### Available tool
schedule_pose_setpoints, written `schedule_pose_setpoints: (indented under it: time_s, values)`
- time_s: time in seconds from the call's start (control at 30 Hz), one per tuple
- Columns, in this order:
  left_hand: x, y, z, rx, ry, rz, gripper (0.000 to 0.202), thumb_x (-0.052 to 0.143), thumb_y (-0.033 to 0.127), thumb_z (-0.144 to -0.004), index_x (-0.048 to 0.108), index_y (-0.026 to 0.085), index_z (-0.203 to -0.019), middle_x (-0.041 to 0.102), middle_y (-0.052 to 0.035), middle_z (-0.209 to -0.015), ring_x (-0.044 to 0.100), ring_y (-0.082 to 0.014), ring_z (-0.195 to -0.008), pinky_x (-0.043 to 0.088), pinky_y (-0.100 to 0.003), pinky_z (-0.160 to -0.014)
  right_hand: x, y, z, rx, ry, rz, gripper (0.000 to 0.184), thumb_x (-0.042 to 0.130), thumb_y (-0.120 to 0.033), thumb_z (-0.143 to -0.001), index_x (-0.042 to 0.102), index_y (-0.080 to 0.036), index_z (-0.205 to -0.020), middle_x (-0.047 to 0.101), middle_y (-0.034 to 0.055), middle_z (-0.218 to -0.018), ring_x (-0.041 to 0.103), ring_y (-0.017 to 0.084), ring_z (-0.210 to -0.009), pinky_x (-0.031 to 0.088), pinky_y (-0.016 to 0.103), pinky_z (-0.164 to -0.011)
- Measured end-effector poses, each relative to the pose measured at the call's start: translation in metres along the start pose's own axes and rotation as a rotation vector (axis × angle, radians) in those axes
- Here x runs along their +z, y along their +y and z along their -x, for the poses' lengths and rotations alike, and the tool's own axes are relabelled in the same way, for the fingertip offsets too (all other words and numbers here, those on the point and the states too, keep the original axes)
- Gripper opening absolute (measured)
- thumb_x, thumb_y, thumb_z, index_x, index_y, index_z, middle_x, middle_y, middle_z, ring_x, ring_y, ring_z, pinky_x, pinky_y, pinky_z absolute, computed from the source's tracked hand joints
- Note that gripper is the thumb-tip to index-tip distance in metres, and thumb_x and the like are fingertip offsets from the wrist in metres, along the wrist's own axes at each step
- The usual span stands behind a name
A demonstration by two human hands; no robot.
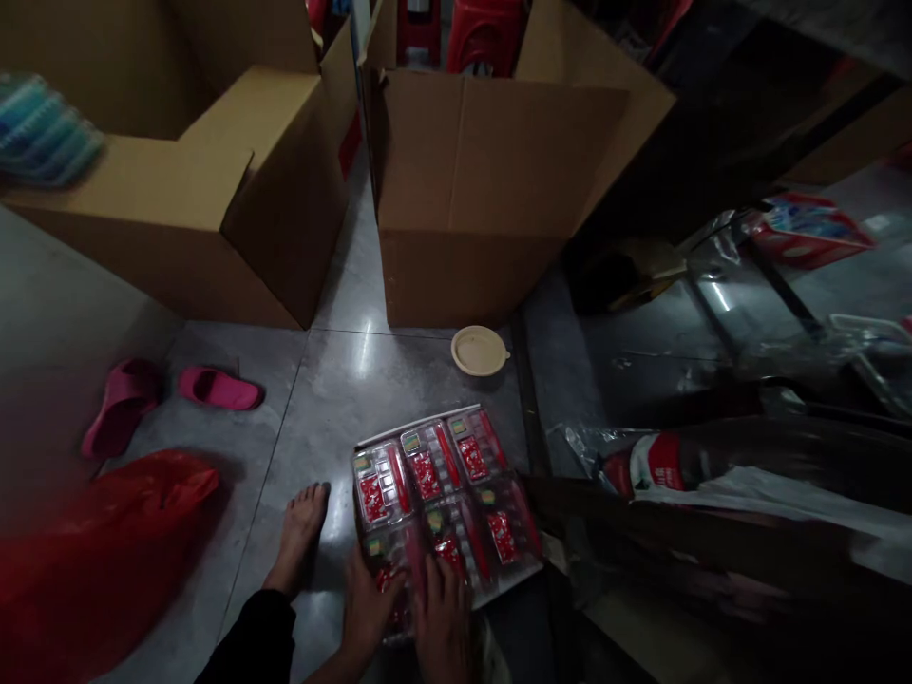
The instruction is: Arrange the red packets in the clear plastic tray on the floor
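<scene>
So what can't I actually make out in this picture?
All in the head view:
Near-left packet: partly covered by the left hand and right hand.
Small print on the other packets: too small and dim to read.
Blue-green bundle: blurred, and cut off by the left edge.
Red bag: also cut off by the left edge.
Inside of the middle cardboard box: mostly hidden by its front wall.

Reaches from the bottom edge with left grip [367, 603] and right grip [443, 613] close together at lower centre, with fingers [448, 578] pointing upward; rests a bare foot [303, 525] farther left.
</scene>
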State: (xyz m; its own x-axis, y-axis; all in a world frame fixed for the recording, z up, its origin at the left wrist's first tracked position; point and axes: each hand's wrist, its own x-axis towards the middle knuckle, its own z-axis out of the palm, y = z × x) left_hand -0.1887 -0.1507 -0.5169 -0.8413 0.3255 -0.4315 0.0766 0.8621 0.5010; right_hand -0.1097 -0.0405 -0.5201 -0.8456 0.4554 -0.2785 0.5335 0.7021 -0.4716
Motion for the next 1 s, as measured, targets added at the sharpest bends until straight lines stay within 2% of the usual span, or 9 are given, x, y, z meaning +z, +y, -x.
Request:
schedule_pose_setpoints:
  time_s: [0.07,0.1,0.2,0.27,0.4,0.57,0.73,0.87,1.0]
  values:
    - [-0.003,0.005,0.004,-0.016,0.157,-0.081,0.083,0.044,0.051,-0.083,0.004,0.016,-0.146,0.041,-0.0239,-0.137,0.042,-0.0419,-0.123,0.039,-0.059,-0.095,-0.016,0.002,-0.016,-0.018,0.018,0.043,0.044,0.044,-0.033,-0.091,0.048,-0.022,-0.133,0.049,0.0137,-0.135,0.045,0.034,-0.122,0.035,0.053,-0.100]
    - [-0.006,0.007,0.005,0.050,0.195,-0.127,0.089,0.048,0.056,-0.080,0.003,0.015,-0.146,0.034,-0.0247,-0.142,0.037,-0.0425,-0.128,0.035,-0.060,-0.098,-0.023,0.003,-0.027,-0.033,0.013,0.065,0.045,0.045,-0.033,-0.091,0.047,-0.022,-0.134,0.045,0.0129,-0.139,0.041,0.033,-0.126,0.032,0.054,-0.103]
    - [-0.013,0.009,0.004,0.380,0.122,-0.254,0.100,0.054,0.069,-0.071,0.011,0.020,-0.147,0.023,-0.0229,-0.149,0.026,-0.0456,-0.132,0.026,-0.066,-0.100,-0.036,0.011,-0.056,-0.125,-0.045,0.122,0.048,0.046,-0.033,-0.090,0.042,-0.022,-0.137,0.035,0.0096,-0.146,0.028,0.031,-0.135,0.022,0.054,-0.108]
    - [-0.014,0.010,-0.002,0.472,0.073,-0.296,0.104,0.054,0.074,-0.066,0.014,0.023,-0.146,0.024,-0.0218,-0.149,0.025,-0.0465,-0.133,0.025,-0.066,-0.100,-0.040,0.019,-0.068,-0.198,-0.088,0.153,0.051,0.048,-0.034,-0.090,0.039,-0.023,-0.139,0.030,0.0083,-0.148,0.025,0.030,-0.136,0.022,0.053,-0.108]
    - [-0.006,0.011,-0.023,0.446,0.036,-0.312,0.107,0.054,0.078,-0.062,0.014,0.024,-0.146,0.020,-0.0169,-0.151,0.020,-0.0450,-0.135,0.025,-0.064,-0.102,-0.039,0.035,-0.075,-0.309,-0.127,0.178,0.054,0.051,-0.036,-0.089,0.036,-0.025,-0.140,0.027,0.0088,-0.149,0.025,0.030,-0.137,0.022,0.052,-0.108]
    - [0.010,0.005,-0.038,0.478,0.060,-0.312,0.112,0.057,0.079,-0.058,0.011,0.025,-0.145,0.021,-0.0179,-0.150,0.022,-0.0460,-0.134,0.025,-0.065,-0.102,-0.031,0.043,-0.077,-0.342,-0.117,0.190,0.056,0.051,-0.036,-0.090,0.033,-0.023,-0.141,0.027,0.0112,-0.149,0.026,0.031,-0.136,0.022,0.052,-0.108]
    - [0.002,0.007,-0.035,0.447,0.028,-0.318,0.109,0.052,0.080,-0.062,0.004,0.029,-0.145,0.022,-0.0146,-0.150,0.021,-0.0419,-0.135,0.023,-0.063,-0.104,-0.028,0.039,-0.079,-0.316,-0.155,0.181,0.054,0.049,-0.035,-0.090,0.035,-0.022,-0.141,0.028,0.0117,-0.148,0.026,0.032,-0.136,0.023,0.054,-0.106]
    - [-0.010,0.011,-0.030,0.497,0.044,-0.302,0.106,0.049,0.079,-0.065,0.007,0.025,-0.146,0.019,-0.0171,-0.151,0.022,-0.0418,-0.135,0.025,-0.063,-0.102,-0.034,0.041,-0.074,-0.325,-0.100,0.158,0.053,0.051,-0.032,-0.089,0.037,-0.024,-0.139,0.029,0.0086,-0.148,0.027,0.030,-0.136,0.024,0.050,-0.108]
    - [0.001,0.013,-0.024,0.493,0.101,-0.307,0.106,0.051,0.080,-0.062,0.016,0.024,-0.145,0.022,-0.0204,-0.149,0.023,-0.0445,-0.134,0.024,-0.065,-0.100,-0.038,0.055,-0.066,-0.381,-0.048,0.170,0.049,0.047,-0.027,-0.091,0.037,-0.027,-0.139,0.036,0.0052,-0.146,0.034,0.026,-0.133,0.028,0.044,-0.105]
